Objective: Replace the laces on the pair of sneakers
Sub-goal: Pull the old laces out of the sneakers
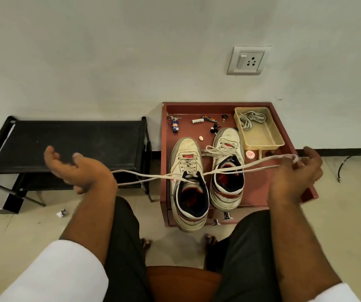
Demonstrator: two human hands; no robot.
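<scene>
Two worn white sneakers stand side by side on a red-brown tray-topped cabinet, toes to the wall. The left sneaker is laced; its white lace stretches taut to both sides. My right hand pinches a loop of that lace at its fingertips, out past the right sneaker, whose own lace lies loose across its tongue. Two strands run left and end behind the heel of my left hand; its thumb and forefinger are spread, its lower fingers curled where the strands end.
A yellow plastic tray at the cabinet's back right holds a coiled spare lace. Keychains, a battery and a round tin lie around the shoes. A black shoe rack stands to the left, a wall socket above.
</scene>
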